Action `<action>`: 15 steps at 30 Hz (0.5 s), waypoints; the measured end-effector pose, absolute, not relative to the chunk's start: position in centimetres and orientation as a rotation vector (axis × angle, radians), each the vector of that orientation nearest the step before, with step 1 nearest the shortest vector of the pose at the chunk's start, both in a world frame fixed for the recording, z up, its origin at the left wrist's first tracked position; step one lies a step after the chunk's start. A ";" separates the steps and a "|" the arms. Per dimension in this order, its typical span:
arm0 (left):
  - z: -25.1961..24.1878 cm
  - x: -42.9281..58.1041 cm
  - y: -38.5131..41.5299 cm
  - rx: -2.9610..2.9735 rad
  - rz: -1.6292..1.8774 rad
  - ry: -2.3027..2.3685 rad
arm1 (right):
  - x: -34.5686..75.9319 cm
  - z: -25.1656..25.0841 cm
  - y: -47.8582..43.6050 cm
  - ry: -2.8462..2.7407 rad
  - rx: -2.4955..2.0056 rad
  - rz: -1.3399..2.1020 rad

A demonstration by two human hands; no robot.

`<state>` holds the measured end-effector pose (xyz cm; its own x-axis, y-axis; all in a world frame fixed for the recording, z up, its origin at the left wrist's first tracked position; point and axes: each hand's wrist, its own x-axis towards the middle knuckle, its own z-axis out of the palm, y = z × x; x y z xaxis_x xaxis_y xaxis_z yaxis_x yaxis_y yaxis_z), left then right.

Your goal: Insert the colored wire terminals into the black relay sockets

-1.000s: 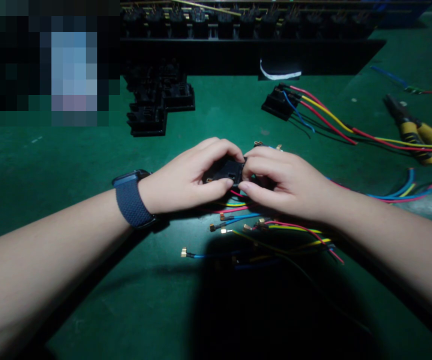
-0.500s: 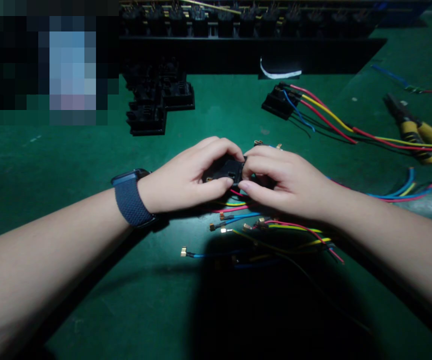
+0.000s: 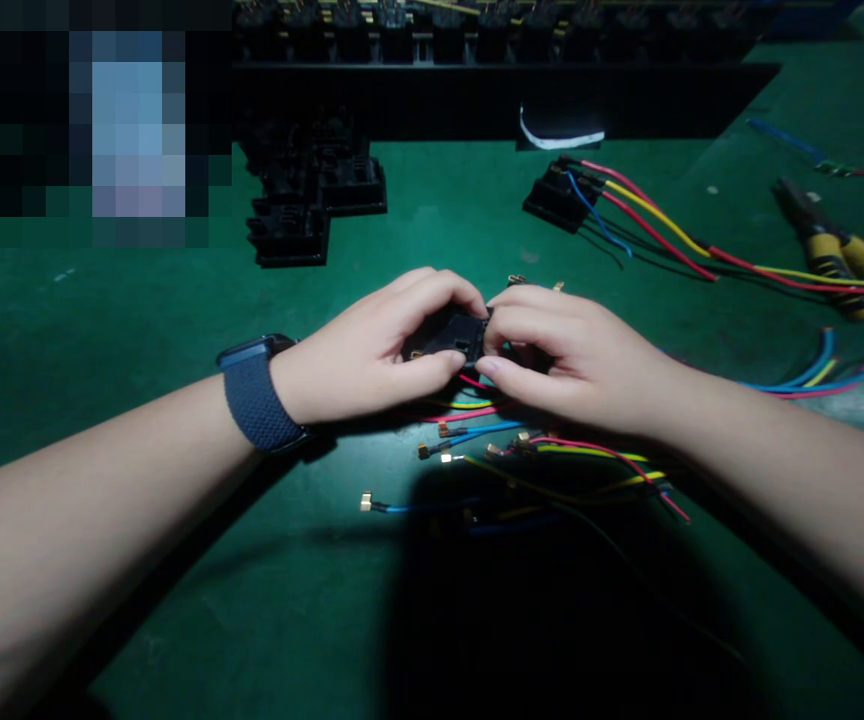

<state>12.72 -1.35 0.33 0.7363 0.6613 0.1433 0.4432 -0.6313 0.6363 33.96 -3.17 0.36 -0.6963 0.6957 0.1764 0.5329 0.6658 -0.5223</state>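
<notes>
A small black connector housing (image 3: 453, 335) sits between both hands at the middle of the green mat (image 3: 177, 330). My left hand (image 3: 372, 350), with a dark blue watch band (image 3: 256, 395) on its wrist, curls round the housing's left side. My right hand (image 3: 574, 355) pinches the housing's right side, fingers pressed together. Loose red, yellow and blue wires with brass terminals (image 3: 477, 440) lie just below the hands, several running under my right palm.
A wired black connector (image 3: 556, 195) with red, yellow and blue leads lies at the upper right. Yellow-handled pliers (image 3: 837, 250) rest at the far right. Stacked black housings (image 3: 304, 200) and a long black rack (image 3: 492, 60) stand behind. More wires (image 3: 814, 375) curl at the right.
The hands keep the same grip on the housing. The whole view has shifted slightly, as my head moved a little.
</notes>
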 end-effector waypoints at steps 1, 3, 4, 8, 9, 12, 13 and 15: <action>0.3 12.7 -1.4 2.350 0.492 0.831 | 34.0 0.3 -3.2 -2.518 -0.968 0.625; 0.3 12.7 -1.4 2.340 0.490 0.831 | 34.0 0.3 -3.2 -2.509 -0.968 0.626; 0.3 12.7 -1.4 2.336 0.490 0.830 | 34.0 0.3 -3.2 -2.504 -0.969 0.626; 0.3 12.7 -1.4 2.334 0.506 0.823 | 34.0 0.3 -3.2 -2.501 -0.966 0.621; 0.3 12.7 -1.3 2.334 0.507 0.824 | 34.0 0.3 -3.2 -2.505 -0.971 0.620; 0.3 12.7 -1.3 2.336 0.498 0.838 | 34.0 0.3 -3.1 -2.517 -0.992 0.625; 0.3 12.7 -1.3 2.336 0.496 0.840 | 34.0 0.3 -3.1 -2.523 -0.996 0.629; 0.3 12.7 -1.3 2.335 0.494 0.836 | 34.0 0.3 -3.1 -2.531 -0.995 0.631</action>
